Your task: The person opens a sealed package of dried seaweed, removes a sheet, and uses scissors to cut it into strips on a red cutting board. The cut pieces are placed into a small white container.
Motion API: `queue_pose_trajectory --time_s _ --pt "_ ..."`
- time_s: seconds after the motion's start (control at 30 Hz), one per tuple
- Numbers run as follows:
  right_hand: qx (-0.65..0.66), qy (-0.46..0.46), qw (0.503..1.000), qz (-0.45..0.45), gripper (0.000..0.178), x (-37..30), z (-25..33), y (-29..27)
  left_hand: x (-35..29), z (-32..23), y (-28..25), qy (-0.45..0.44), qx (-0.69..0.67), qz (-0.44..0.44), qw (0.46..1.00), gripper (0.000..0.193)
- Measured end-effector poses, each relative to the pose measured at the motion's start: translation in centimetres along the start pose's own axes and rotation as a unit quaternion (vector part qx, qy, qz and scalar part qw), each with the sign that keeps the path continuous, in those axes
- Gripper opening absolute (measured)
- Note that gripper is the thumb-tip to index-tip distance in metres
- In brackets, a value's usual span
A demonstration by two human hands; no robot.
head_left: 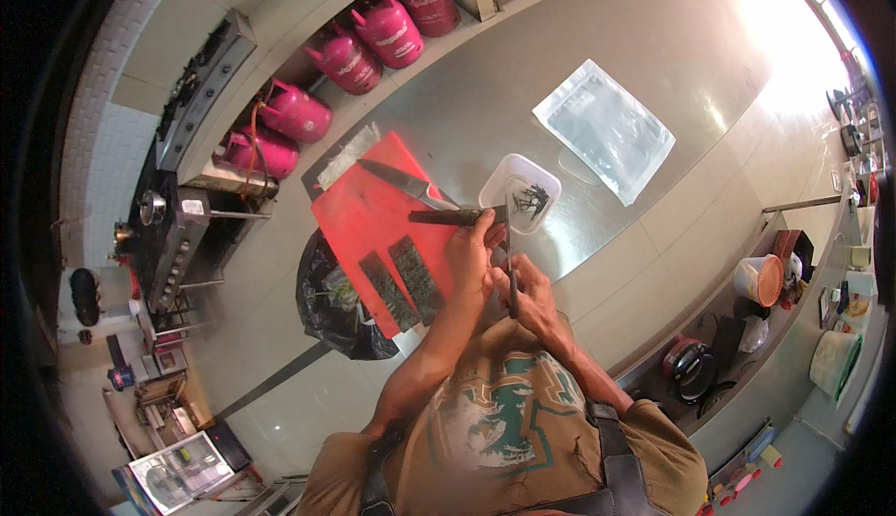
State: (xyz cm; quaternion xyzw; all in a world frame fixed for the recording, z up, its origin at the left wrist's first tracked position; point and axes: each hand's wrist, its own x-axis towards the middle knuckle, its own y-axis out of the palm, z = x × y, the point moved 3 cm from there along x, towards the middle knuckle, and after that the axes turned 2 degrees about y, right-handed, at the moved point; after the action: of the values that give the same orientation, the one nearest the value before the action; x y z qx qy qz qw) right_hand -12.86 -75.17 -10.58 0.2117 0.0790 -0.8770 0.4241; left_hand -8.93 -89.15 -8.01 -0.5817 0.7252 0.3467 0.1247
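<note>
My left hand [472,253] pinches a dark, narrow stack or fold of nori [434,217], held level above the board's right edge. My right hand [534,294] is closed on dark-handled scissors [512,294], whose blades point up to the nori's right end. Just beyond that end stands a white plastic tub [553,178] with thin nori shreds [533,200] inside. On the red cutting board [338,210] lie two dark nori strips [416,269], side by side. A kitchen knife [396,178] rests across the board's far part, its handle end partly behind the held nori.
A silver, clear-faced pouch [607,132] lies on the steel table [467,96]. Crumpled whitish plastic [347,157] sits by the board's far left corner. A black-lined bin [319,301] stands below the table's left edge. Pink gas cylinders [388,31] line the far side.
</note>
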Motion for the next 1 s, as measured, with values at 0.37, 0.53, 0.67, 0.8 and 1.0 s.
queue_pose_trajectory --time_s 0.37,0.53,0.67,0.8,1.0 --pt "-0.044 0.018 0.999 -0.015 0.066 -0.1 2.3 -0.1 -1.0 -1.0 0.7 -0.001 0.037 -0.001 0.999 0.017" --pt "-0.053 0.011 0.998 -0.032 0.064 -0.1 1.7 -0.2 -0.7 -0.5 0.5 0.009 0.025 0.002 1.000 0.017" --pt "-0.046 0.002 0.998 -0.039 0.064 -0.5 2.0 -0.2 -0.2 0.0 0.0 0.005 0.023 0.007 1.000 0.018" --pt "-0.009 0.032 0.999 -0.012 0.066 -0.1 0.4 0.0 0.2 0.1 0.0 0.003 0.017 -0.002 1.000 0.019" --pt "-0.040 0.015 0.999 -0.001 0.070 -0.1 1.7 0.0 0.3 0.2 -0.1 0.001 0.015 -0.006 1.000 0.018"
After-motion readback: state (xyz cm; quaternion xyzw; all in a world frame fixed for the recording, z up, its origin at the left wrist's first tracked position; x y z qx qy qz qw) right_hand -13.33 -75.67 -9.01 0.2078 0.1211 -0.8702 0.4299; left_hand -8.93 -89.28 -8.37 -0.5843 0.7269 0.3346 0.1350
